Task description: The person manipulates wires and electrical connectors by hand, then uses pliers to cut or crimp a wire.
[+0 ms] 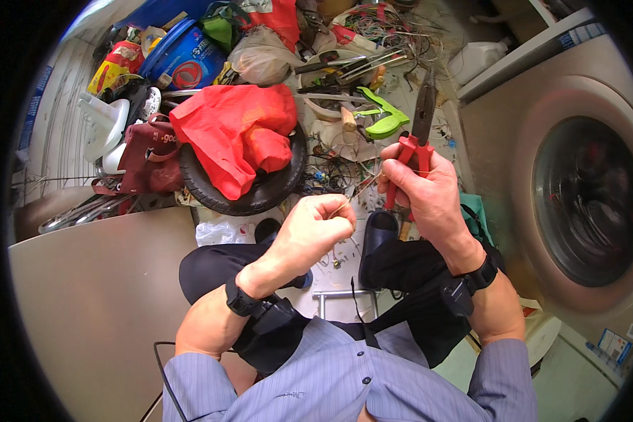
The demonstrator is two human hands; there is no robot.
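In front of my body, my left hand (pixel 318 228) is closed in a pinch on a thin wire (pixel 363 187). The wire runs up and right toward my other hand; its far end is hard to make out there. To the right, my right hand (pixel 429 197) is wrapped round red-handled pliers (pixel 423 112). Their long dark jaws point away from me, look closed and grip nothing that I can see. Just beyond this hand lies a bright green clamp-like tool (pixel 385 116).
A washing machine (pixel 534 190) stands at the right. A red bag (pixel 235 137) lies on a black tyre (pixel 253 200) at the left, beside a dark red bag (pixel 151 158). Tangled wires (pixel 330 169), a blue bucket (pixel 186 60) and tools clutter the floor (pixel 429 42) ahead.
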